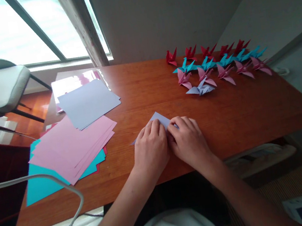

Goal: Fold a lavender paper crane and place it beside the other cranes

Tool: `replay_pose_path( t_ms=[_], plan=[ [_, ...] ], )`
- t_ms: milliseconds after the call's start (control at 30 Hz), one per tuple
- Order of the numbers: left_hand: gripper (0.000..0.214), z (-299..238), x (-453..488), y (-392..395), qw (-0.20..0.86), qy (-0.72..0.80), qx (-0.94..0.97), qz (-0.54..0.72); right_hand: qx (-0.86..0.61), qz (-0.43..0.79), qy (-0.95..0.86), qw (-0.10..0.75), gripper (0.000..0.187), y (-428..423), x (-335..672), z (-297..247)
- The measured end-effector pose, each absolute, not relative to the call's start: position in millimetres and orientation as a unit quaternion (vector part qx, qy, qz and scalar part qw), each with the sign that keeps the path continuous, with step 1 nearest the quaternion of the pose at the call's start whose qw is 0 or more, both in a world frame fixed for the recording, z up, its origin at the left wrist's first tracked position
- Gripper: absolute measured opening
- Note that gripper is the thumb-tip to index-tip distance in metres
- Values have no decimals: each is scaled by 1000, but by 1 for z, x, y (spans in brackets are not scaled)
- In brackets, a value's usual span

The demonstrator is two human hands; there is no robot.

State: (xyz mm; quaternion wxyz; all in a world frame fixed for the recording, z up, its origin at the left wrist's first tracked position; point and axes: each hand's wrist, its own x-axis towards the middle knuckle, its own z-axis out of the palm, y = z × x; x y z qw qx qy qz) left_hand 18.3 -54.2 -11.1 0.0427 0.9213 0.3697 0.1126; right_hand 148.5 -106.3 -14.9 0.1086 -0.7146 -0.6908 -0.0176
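Note:
A folded piece of pale lavender origami paper (158,117) lies on the wooden table in front of me. Its top corner shows above my fingers, and a thin point sticks out on the left; the rest is covered by my hands. My left hand (150,143) rests on the paper's left part with curled fingers pressed down. On its right part, my right hand (188,137) has thumb and bent fingers pinched at the edge. The two hands nearly touch. Farther right stands one finished lavender paper crane (201,89).
Rows of red cranes (171,57), blue cranes (186,66) and pink cranes (225,73) stand at the table's back right. Left lie lavender sheets (89,103), pink sheets (72,150) and blue sheets (44,187). A grey cable-like tube (80,200) arches over the near left edge.

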Motion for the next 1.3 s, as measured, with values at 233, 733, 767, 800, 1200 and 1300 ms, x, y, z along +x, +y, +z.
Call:
replay_pose_path(
  t_ms=[233,733,767,800,1200,1300],
  plan=[
    [20,-12,18,-55,27,369,922,109,-746,-65,-655,103,5,-128,179,-19],
    [18,-9,23,-55,29,383,918,100,-696,-28,-680,230,11,-127,183,-18],
    [18,-8,24,-56,29,384,918,97,-690,-15,-687,228,13,-119,175,-19],
    [18,-7,25,-56,29,385,918,94,-687,-3,-692,222,14,-111,168,-21],
    [25,1,20,-56,15,381,923,58,-696,14,-690,198,18,-93,158,-40],
    [30,1,4,-55,6,374,926,49,-694,21,-690,205,18,-93,159,-39]
  ],
)
